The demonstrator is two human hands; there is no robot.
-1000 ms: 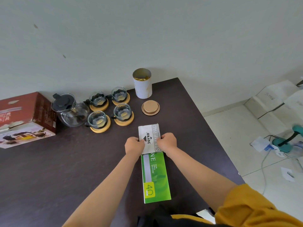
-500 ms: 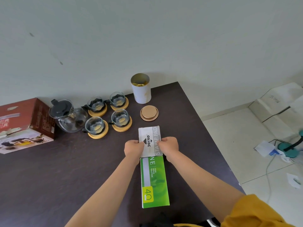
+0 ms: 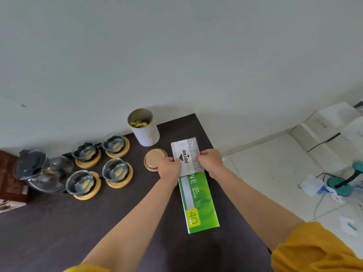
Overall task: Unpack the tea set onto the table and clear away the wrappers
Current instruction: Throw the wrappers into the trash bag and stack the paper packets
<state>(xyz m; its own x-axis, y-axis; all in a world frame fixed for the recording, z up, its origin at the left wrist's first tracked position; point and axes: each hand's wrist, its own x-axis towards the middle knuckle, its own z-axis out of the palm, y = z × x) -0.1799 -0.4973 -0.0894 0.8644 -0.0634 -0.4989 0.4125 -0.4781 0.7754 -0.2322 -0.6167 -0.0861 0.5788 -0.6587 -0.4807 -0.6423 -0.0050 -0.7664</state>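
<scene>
The left hand [image 3: 169, 167] and right hand [image 3: 209, 161] each grasp a side edge of the small grey box [image 3: 186, 157], which lies on the far end of the green box [image 3: 198, 201] on the table [image 3: 59, 222]. Judged light, stiff cardboard; hold by the edges. Beside it stand fragile, slippery glass cups [image 3: 115, 170] and a teapot [image 3: 42, 170]; support these from below.

teapot [image 3: 42, 172] left of four cups on coasters [image 3: 102, 167], canister [image 3: 144, 127] behind its lid [image 3: 155, 160], stamp pad box [image 3: 186, 157] overlapping envelope pack [image 3: 200, 203]
</scene>
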